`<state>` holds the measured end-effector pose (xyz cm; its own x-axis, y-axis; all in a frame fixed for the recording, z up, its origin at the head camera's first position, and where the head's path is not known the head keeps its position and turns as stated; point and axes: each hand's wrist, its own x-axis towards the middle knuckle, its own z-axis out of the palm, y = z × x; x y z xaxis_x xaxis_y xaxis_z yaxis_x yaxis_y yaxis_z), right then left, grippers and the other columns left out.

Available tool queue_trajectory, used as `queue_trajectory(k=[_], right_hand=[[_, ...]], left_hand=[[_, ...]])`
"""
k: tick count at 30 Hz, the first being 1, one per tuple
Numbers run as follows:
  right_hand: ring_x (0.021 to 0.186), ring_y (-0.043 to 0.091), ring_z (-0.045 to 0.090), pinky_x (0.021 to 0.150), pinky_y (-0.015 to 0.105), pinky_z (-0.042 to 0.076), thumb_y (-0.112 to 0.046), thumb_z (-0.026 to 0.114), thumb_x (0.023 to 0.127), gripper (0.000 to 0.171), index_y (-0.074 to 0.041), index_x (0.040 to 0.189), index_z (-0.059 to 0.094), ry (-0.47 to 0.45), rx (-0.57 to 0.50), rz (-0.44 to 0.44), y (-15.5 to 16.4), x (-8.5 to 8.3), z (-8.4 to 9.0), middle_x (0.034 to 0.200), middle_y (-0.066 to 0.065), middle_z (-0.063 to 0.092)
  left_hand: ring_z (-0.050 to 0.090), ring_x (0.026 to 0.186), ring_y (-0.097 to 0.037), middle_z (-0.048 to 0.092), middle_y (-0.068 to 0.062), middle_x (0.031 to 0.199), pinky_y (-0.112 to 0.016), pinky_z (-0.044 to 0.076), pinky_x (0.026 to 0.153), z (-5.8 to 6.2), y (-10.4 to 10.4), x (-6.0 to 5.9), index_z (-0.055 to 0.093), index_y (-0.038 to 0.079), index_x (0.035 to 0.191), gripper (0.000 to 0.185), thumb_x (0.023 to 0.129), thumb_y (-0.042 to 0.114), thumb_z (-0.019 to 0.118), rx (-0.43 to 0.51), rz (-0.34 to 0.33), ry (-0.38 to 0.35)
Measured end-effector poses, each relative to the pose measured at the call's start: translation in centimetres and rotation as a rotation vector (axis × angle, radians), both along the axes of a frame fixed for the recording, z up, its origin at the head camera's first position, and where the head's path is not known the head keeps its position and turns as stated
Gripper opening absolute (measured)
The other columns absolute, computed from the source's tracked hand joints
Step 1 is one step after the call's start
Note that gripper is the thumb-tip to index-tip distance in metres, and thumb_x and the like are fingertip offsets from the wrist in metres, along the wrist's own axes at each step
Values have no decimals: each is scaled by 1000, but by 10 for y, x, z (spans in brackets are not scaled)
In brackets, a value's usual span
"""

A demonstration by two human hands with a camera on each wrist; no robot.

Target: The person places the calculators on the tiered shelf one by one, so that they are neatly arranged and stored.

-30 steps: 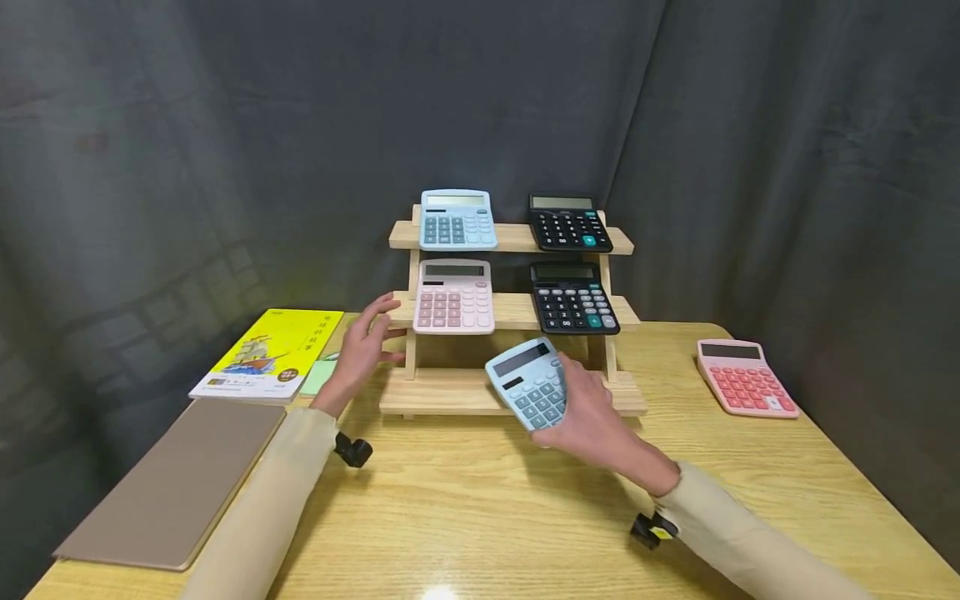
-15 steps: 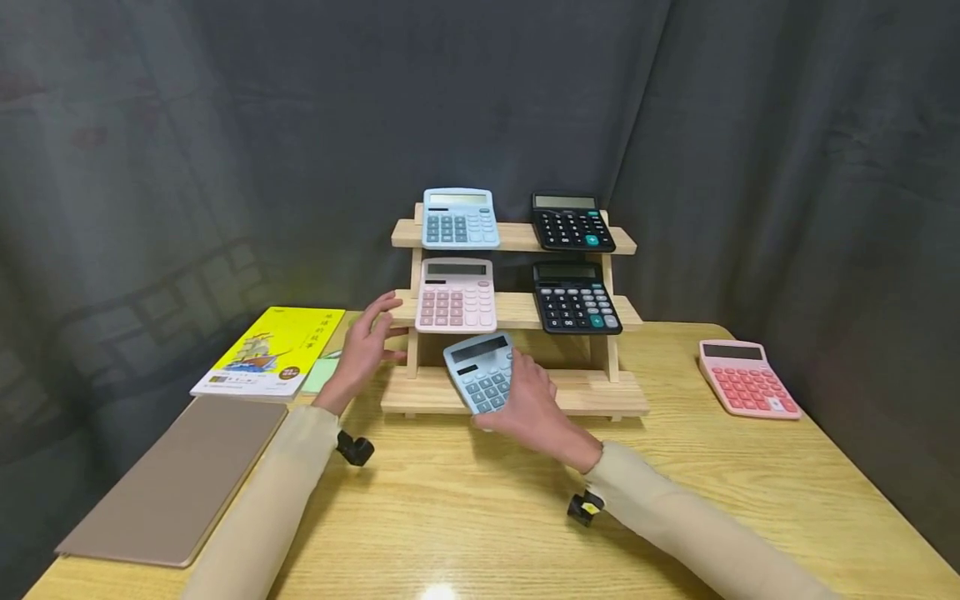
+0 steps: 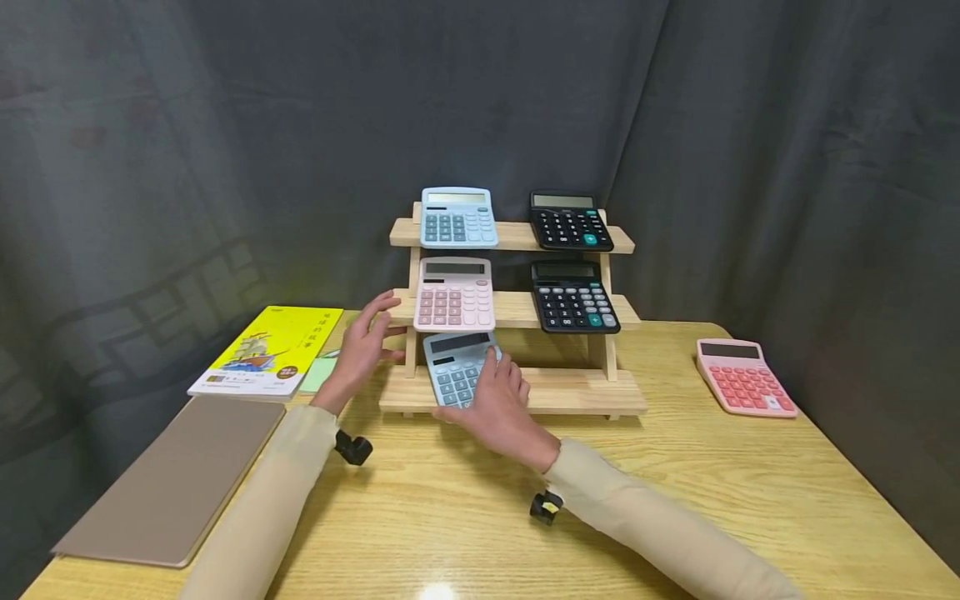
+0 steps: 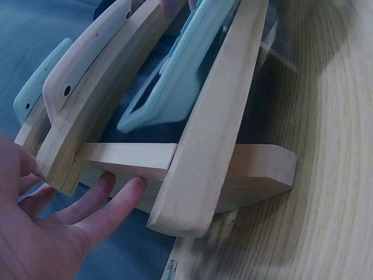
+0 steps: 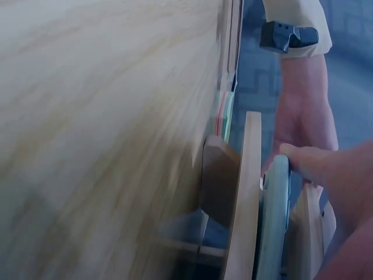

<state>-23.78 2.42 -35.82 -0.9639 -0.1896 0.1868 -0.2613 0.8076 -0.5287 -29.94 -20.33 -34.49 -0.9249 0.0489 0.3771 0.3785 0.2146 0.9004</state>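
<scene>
My right hand [image 3: 498, 412] grips a light blue calculator [image 3: 452, 379], thumb at its lower edge and fingers over its right side. This calculator leans slightly tilted at the left part of the bottom shelf of a wooden three-tier stand [image 3: 570, 402]. In the left wrist view the same blue calculator [image 4: 180, 76] sits behind the front shelf board. My left hand [image 3: 358, 354] rests at the stand's left side, its fingers extended and fingertips against the side strut. Just above, a pale pink calculator [image 3: 454, 296] stands on the middle shelf.
A black calculator [image 3: 576, 298] shares the middle shelf. Another light blue calculator [image 3: 458, 218] and a black one stand on top. A pink calculator [image 3: 746, 377] lies at the table's right. On the left are a yellow book [image 3: 270, 350], green paper [image 3: 318, 375] and a brown notebook [image 3: 172, 479].
My right hand has carried the light blue calculator leftward along the bottom shelf, from near its middle to its left part, turning it more upright. The left hand has stayed put.
</scene>
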Motion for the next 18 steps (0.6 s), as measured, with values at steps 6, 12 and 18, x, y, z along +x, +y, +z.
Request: queue_trajectory(k=[6, 12, 18], right_hand=[[144, 49, 19, 116, 58, 23, -66, 79, 75, 131, 11, 156, 12, -18, 10, -14, -9, 2, 1, 159, 36, 12], [144, 51, 19, 117, 59, 22, -64, 78, 78, 127, 12, 156, 12, -24, 22, -7, -13, 4, 3, 158, 38, 11], [146, 52, 13, 121, 61, 14, -58, 80, 79, 124, 11, 156, 12, -46, -21, 13, -12, 12, 5, 159, 39, 6]], left_hand=[[56, 124, -46, 27, 0, 164, -58, 59, 83, -4, 0, -4, 45, 4, 150, 43, 112, 23, 37, 0, 14, 2], [56, 124, -46, 27, -1, 164, -61, 57, 84, -4, -1, -6, 46, 4, 149, 42, 112, 22, 37, 3, 18, -7], [53, 125, -50, 25, -1, 165, -63, 55, 85, -4, -1, -6, 43, 3, 151, 44, 112, 21, 37, 36, 5, -25]])
